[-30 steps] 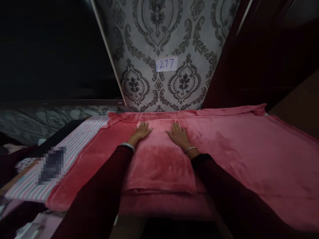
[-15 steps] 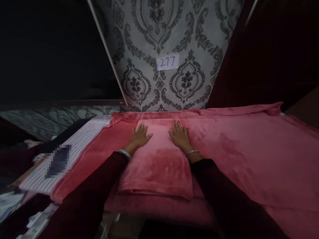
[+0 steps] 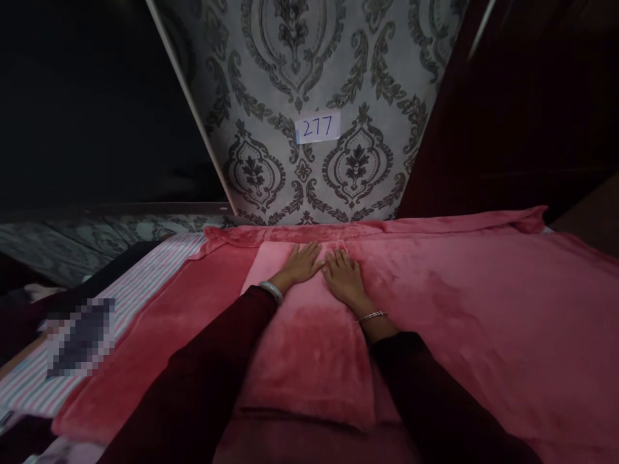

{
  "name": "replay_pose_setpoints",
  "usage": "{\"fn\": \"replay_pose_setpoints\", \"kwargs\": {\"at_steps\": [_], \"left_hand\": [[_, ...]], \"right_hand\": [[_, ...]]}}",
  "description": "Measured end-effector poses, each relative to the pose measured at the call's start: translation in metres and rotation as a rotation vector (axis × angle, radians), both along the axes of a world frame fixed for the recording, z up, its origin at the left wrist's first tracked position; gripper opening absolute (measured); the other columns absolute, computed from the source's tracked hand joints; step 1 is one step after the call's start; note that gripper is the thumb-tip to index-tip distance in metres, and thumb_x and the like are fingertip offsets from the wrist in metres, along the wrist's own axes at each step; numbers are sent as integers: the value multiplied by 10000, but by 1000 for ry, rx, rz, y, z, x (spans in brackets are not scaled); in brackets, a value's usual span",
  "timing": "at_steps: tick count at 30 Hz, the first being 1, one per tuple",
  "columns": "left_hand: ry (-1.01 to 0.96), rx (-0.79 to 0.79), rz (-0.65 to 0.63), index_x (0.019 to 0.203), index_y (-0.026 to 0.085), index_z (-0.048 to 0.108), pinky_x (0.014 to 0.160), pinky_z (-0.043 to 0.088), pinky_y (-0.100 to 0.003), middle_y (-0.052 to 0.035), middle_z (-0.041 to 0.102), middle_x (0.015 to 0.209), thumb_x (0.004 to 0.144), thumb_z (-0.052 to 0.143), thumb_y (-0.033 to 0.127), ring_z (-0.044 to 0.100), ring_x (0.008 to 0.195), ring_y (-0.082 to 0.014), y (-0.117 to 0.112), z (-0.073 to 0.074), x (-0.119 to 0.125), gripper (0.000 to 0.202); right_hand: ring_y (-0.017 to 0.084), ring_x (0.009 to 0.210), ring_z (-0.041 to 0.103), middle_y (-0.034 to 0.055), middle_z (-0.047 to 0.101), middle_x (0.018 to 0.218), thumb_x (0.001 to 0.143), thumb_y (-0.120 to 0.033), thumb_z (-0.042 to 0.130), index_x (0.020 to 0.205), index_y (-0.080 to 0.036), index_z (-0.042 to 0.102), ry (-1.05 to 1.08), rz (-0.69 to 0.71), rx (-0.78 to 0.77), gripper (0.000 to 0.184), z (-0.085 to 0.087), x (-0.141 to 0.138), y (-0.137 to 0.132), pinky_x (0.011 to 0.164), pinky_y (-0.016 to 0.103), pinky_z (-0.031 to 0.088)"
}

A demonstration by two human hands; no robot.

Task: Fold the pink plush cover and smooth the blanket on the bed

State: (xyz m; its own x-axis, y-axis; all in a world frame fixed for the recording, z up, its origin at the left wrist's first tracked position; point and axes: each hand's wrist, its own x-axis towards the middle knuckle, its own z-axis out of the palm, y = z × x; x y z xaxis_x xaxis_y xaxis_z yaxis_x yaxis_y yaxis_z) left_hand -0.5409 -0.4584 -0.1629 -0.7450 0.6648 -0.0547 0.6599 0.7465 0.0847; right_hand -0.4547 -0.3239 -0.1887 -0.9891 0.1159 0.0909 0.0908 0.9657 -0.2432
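Observation:
A folded pink fleece cloth (image 3: 304, 348) lies on top of a larger pink fleece blanket (image 3: 483, 309) spread over the bed. My left hand (image 3: 300, 264) rests flat on the far end of the folded cloth, fingers stretched out, a bangle at the wrist. My right hand (image 3: 343, 277) lies flat beside it, fingers out, almost touching the left; a thin bracelet shows at that wrist. Both arms wear dark red sleeves. Neither hand holds anything.
A striped sheet (image 3: 140, 283) shows at the blanket's left. Behind the bed rises a grey damask-patterned wall (image 3: 309, 64) with a paper label reading 277 (image 3: 318, 127). Dark furniture (image 3: 522, 103) stands at the right, and a blurred patch sits at the lower left.
Both hands have slid together along the far end of the folded cloth; they were apart at its two corners and now lie side by side. The view has shifted slightly.

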Motion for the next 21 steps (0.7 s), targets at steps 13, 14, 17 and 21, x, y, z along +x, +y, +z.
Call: {"fn": "replay_pose_setpoints", "kwargs": {"at_steps": [13,14,17,21], "left_hand": [[38,-103,380,1610,20,334,1274,79,-685,-267,250,1706,1041,380,419,179,1618,-387,-107,42,14,696],[34,-104,362,1614,16,321,1285,62,-662,-255,224,1719,1046,361,421,148,1627,-370,-103,45,24,699],[-14,-90,238,1657,98,261,1318,88,-557,-161,158,1760,1061,299,431,104,1644,-277,-83,46,63,684],[-82,-6,59,1680,163,216,1310,158,-559,-136,157,1764,1045,314,429,124,1642,-268,-52,28,122,695]], "right_hand": [[290,1608,205,159,257,1735,1071,-362,293,1636,-171,383,12,31,-37,603,0,-5,5,1235,602,265],[298,1603,215,162,279,1727,1064,-345,303,1629,-164,395,6,40,-45,600,4,-4,7,1231,606,272],[337,1581,259,162,332,1706,1028,-268,338,1613,-150,426,24,28,-61,604,19,7,11,1223,614,294],[331,1561,309,160,351,1698,1003,-197,338,1614,-123,430,111,52,-20,622,23,51,2,1254,554,268]]}}
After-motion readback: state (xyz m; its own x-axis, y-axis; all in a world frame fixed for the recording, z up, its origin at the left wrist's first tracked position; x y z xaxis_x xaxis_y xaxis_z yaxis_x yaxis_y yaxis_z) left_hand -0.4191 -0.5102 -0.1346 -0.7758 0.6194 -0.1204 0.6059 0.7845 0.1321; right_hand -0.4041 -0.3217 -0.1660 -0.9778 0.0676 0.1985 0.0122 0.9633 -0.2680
